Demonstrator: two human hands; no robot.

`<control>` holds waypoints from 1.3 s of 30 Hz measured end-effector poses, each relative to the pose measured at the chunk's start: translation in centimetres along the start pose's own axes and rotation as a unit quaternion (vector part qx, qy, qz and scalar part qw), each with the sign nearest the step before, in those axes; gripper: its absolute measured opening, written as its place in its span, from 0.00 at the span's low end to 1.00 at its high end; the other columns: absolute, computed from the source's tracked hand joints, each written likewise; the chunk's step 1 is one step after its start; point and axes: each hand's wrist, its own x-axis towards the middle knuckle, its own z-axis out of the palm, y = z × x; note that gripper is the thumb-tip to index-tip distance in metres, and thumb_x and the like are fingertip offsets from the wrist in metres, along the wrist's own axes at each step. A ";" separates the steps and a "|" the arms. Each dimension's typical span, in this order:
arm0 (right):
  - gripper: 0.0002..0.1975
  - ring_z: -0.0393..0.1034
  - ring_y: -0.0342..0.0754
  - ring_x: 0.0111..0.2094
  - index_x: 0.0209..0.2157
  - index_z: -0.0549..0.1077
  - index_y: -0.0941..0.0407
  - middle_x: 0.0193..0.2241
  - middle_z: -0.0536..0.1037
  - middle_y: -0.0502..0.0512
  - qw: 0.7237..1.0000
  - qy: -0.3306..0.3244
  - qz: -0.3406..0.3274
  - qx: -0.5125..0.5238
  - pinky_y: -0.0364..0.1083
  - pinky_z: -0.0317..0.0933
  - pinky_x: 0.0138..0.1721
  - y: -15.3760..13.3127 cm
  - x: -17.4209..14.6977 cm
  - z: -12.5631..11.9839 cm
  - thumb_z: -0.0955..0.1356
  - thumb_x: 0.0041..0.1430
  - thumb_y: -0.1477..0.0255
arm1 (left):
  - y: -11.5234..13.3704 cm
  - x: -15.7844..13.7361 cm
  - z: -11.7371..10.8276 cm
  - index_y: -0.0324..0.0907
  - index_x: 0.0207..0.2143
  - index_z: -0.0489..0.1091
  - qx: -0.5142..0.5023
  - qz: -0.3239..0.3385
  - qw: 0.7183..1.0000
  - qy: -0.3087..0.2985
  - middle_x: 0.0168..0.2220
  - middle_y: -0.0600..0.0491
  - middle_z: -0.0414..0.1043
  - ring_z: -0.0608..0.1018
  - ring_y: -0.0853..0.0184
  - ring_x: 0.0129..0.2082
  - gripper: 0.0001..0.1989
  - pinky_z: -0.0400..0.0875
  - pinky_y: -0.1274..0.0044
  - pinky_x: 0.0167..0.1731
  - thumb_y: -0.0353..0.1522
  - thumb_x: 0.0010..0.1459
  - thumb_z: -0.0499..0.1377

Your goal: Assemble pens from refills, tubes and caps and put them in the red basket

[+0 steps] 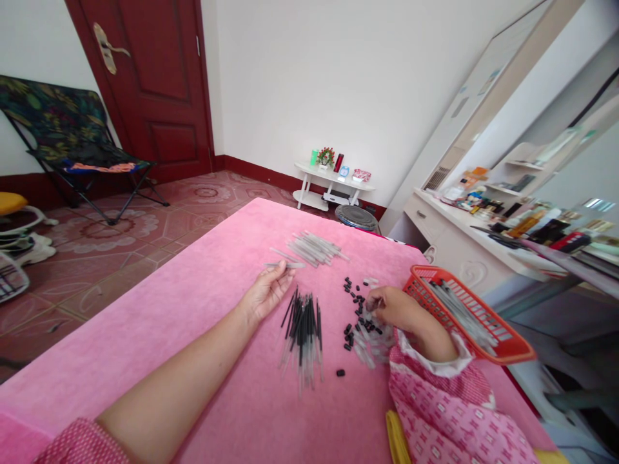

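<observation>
1. Refill pile (304,325), the landmark: slim black-and-clear pen refills, loosely stacked on a pink tablecloth (207,361).
2. Left hand (271,288), 1 item: just beyond and left of the refill pile, thumb and fingers closed in a pinch on 1 translucent pen tube (297,265).
3. Pen tube heap (316,249): beyond the refill pile, pieces lying roughly parallel.
4. Right hand (396,308), 1 item: right of the refill pile, fingers bent down among black caps (348,338) and clear caps (366,348); whether they had hold of anything could not be told.
5. Red plastic basket (520,351): farther right of the refill pile, holding more slim sticks.
6. Hazards, as judged: a loose pinch could let the pen tube slip onto the refill pile; a dragging right sleeve (445,399) could scatter caps, the small rounded pieces probably rolling easily.
7. Obscured: right fingertips, partly behind the hand; clear caps, blurred and uncountable; refill ends nearest the wearer, faint; left sleeve (82,444), cut off by the frame.
</observation>
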 end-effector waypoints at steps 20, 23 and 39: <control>0.07 0.68 0.43 0.25 0.27 0.77 0.55 0.23 0.76 0.49 0.978 -0.168 -0.127 -0.002 0.40 0.54 0.25 -5.4 -0.8 1.8 0.70 0.41 0.74 | 0.0 -0.2 0.1 0.34 0.29 0.71 0.020 0.002 1.000 -0.008 0.24 0.52 0.76 0.79 0.73 0.25 0.06 0.75 0.85 0.27 0.22 0.56 0.56; 0.03 0.68 0.44 0.25 0.23 0.76 0.56 0.21 0.76 0.49 0.981 -0.133 -0.138 -0.001 0.41 0.54 0.27 -6.0 -0.6 2.3 0.69 0.42 0.76 | 0.0 -0.2 0.1 0.35 0.28 0.71 0.024 0.001 1.000 -0.007 0.24 0.52 0.76 0.79 0.73 0.25 0.04 0.75 0.85 0.27 0.22 0.55 0.57; 0.11 0.67 0.43 0.24 0.36 0.75 0.58 0.31 0.75 0.54 0.919 0.073 -0.103 0.373 0.41 0.63 0.23 -9.8 -0.3 4.7 0.65 0.53 0.71 | -0.6 -1.0 0.8 0.35 0.27 0.71 0.156 0.013 0.987 -0.042 0.26 0.52 0.76 0.79 0.71 0.26 0.08 0.74 0.83 0.29 0.29 0.45 0.66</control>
